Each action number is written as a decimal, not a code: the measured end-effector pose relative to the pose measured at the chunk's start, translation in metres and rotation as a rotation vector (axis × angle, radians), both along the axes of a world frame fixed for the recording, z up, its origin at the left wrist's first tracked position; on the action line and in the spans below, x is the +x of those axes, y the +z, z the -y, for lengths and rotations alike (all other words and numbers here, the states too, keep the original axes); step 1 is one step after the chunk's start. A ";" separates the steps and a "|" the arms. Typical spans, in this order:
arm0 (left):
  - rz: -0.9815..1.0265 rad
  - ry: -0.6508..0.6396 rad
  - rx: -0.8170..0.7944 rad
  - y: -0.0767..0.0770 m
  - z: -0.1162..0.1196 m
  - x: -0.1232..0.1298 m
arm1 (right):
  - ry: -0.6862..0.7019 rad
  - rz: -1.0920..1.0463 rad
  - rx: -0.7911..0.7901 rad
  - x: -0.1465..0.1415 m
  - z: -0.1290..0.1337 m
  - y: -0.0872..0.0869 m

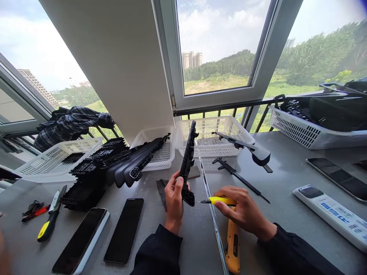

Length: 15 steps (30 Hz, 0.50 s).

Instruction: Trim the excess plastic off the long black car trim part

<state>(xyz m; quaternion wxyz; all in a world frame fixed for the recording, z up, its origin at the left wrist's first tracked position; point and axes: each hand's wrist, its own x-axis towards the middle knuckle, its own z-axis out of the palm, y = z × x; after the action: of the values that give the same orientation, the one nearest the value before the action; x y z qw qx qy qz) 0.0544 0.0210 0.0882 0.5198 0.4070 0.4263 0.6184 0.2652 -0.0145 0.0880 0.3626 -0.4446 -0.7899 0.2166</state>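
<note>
My left hand (174,198) is closed around a long black plastic part (188,160), held upright and tilted slightly, with its ribbed inner side showing. In my right hand (243,210) is a yellow utility knife (222,200), gripped between thumb and fingers. Its blade points left at the part's lower end, close to it; whether they touch I cannot tell. Under my right hand a yellow-orange tool (233,246) lies on the grey table (200,229). A shiny metal strip (210,206) runs between my hands.
Stacked black parts (86,172) and long black panels (137,160) lie left, near white baskets (163,158). Two phones (124,231) are at the front left. A caliper (243,181), a curved part (243,145) and a full basket (306,131) are on the right.
</note>
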 end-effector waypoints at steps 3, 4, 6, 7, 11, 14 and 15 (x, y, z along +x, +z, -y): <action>-0.051 -0.008 -0.001 0.002 0.003 0.002 | -0.052 -0.004 -0.044 -0.005 0.000 -0.001; -0.070 -0.005 -0.004 0.004 0.004 0.003 | -0.057 0.000 -0.059 -0.008 0.000 -0.002; -0.105 0.056 -0.004 0.005 0.005 0.003 | -0.060 -0.001 -0.088 -0.013 0.000 -0.002; -0.118 0.076 -0.011 0.006 0.006 0.003 | -0.061 -0.007 -0.101 -0.016 0.000 -0.003; -0.160 0.126 -0.011 0.005 0.004 -0.002 | -0.055 -0.009 -0.119 -0.019 -0.001 -0.006; -0.171 0.140 -0.006 0.003 0.001 -0.005 | -0.028 -0.013 -0.116 -0.018 -0.003 -0.008; -0.180 0.140 -0.010 0.003 0.000 -0.006 | -0.021 -0.018 -0.115 -0.017 -0.003 -0.008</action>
<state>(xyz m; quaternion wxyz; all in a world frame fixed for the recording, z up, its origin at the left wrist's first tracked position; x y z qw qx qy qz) 0.0487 0.0212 0.0911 0.4370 0.4274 0.5016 0.6121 0.2479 -0.0115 0.0797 0.3456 -0.4709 -0.7684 0.2616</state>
